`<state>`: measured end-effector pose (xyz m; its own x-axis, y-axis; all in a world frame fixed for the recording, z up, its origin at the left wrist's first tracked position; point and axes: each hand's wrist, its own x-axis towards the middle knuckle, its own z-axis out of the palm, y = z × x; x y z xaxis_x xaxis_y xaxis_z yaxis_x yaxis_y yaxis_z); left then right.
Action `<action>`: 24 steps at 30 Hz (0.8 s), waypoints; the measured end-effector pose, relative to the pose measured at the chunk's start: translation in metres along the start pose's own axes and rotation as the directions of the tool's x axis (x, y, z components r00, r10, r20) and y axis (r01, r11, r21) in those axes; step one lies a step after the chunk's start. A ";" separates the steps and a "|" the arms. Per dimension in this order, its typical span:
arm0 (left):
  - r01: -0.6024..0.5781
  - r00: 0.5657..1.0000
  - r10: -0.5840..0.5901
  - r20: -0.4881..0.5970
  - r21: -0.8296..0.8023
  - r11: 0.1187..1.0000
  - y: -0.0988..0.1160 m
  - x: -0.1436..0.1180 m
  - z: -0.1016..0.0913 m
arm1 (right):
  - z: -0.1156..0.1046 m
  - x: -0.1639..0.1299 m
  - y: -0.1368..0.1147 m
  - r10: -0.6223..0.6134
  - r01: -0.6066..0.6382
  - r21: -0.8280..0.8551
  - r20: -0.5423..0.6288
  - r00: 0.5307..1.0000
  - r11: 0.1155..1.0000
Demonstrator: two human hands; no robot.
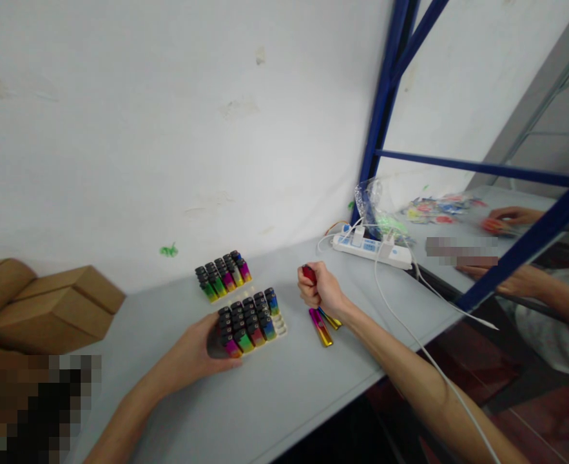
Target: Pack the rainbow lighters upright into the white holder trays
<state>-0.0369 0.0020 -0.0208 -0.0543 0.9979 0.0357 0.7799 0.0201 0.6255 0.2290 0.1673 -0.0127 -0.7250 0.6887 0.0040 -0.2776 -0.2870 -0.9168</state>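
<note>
My left hand (200,351) is wrapped round the left end of a white tray (281,331) of lighters, thumb along the near side, fingers partly hidden behind. Rows of lighters (255,335) with black tops and shiny rainbow bodies stand upright in it; a few slots at the right end hold none. Closed in a fist, my right hand (325,290) grips a red lighter (308,274), mostly covered by the fingers. Just below that hand, two shiny pink, blue and gold pieces (321,328) lie on the table, one partly behind the wrist.
Behind stands a second group of lighters (223,277). A white power strip (371,250) with cables lies at the back right, beside a blue metal frame (374,129). Cardboard boxes (47,309) are at left. Beyond the frame, another person's hands (516,216) work over colourful small packets (441,207).
</note>
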 end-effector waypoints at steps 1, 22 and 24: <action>0.000 1.000 0.000 0.000 0.004 1.000 0.000 0.000 0.000 | 0.000 0.001 0.001 -0.002 0.002 -0.003 0.004 1.000 1.000; 0.000 1.000 0.000 0.014 0.013 1.000 0.006 -0.001 -0.001 | -0.006 -0.012 0.003 -0.149 0.230 -0.454 0.208 0.967 0.861; 0.007 1.000 -0.008 0.015 0.016 1.000 0.006 -0.001 -0.001 | -0.007 -0.012 0.007 -0.173 0.260 -0.533 0.208 0.963 0.805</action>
<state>-0.0328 0.0010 -0.0158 -0.0508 0.9985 0.0192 0.7896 0.0284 0.6129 0.2399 0.1619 -0.0219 -0.7813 0.5738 0.2458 -0.0763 0.3030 -0.9499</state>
